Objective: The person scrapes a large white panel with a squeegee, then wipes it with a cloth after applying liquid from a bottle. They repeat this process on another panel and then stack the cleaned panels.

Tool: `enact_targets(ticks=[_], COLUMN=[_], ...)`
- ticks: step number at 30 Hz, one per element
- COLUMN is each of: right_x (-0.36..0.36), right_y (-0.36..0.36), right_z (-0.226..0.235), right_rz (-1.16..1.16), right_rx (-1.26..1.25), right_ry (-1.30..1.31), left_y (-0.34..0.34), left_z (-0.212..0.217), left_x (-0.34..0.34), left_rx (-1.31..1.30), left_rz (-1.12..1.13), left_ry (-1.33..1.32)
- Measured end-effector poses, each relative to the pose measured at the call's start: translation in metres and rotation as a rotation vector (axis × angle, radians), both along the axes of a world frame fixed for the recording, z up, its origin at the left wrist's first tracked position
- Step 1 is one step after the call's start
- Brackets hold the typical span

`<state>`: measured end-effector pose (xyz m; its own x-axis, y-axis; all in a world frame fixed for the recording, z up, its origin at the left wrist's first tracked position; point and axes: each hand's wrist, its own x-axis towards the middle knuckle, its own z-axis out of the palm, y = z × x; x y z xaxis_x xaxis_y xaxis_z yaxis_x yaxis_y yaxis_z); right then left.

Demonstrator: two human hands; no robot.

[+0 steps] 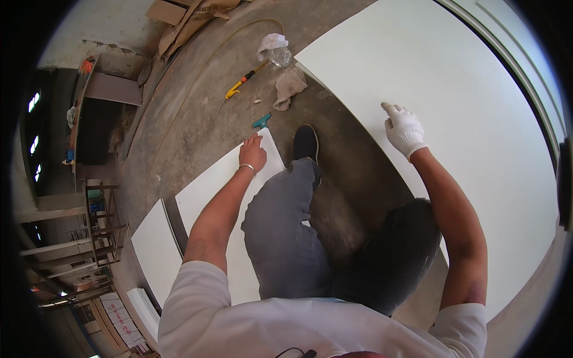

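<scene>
My left hand (253, 153), bare with a band at the wrist, rests on the far end of a narrow white panel (209, 190) on the floor. Its fingers lie stretched toward the panel's end, with nothing seen in them. Just beyond the fingertips is a teal T-shaped hand tool (261, 121). My right hand (404, 129) wears a white glove and is over the near left part of a large white board (471, 137). The gloved fingers are extended and apart from the thumb, and no object shows in them; whether they touch the surface I cannot tell.
A yellow air blow gun (233, 90) on a hose (239, 27) lies ahead on the concrete, near a brownish rag (290, 88), a white cloth (273, 43) and a clear plastic item (280, 57). Another white panel (156, 249) sits left. Cardboard (179, 27) leans at the far wall.
</scene>
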<state>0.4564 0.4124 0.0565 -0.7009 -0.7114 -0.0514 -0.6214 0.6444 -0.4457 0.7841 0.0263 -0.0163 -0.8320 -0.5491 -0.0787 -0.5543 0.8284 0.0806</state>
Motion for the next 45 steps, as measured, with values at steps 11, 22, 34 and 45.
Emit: enact_targets(ticks=[11,22,34,45], right_x=[-0.044,-0.054,-0.05,0.04], right_y=[-0.015,-0.026,-0.066,-0.309], right_z=[-0.075,-0.062,-0.038,0.098], right_rz=[-0.157,-0.094,-0.093,-0.021], right_rx=[-0.188,0.009,0.008,-0.428], right_ry=[0.264,0.214,0.366,0.316], left_y=[-0.109,-0.219,-0.217,-0.073], left_z=[-0.124,-0.158,-0.143,0.02], left_x=[-0.214,-0.348,-0.352,-0.239], left_rx=[0.672,0.512,0.527,0.548], left_rz=[0.645,0.54,0.493,-0.037], left_ry=[0.583,0.746,0.735,0.976])
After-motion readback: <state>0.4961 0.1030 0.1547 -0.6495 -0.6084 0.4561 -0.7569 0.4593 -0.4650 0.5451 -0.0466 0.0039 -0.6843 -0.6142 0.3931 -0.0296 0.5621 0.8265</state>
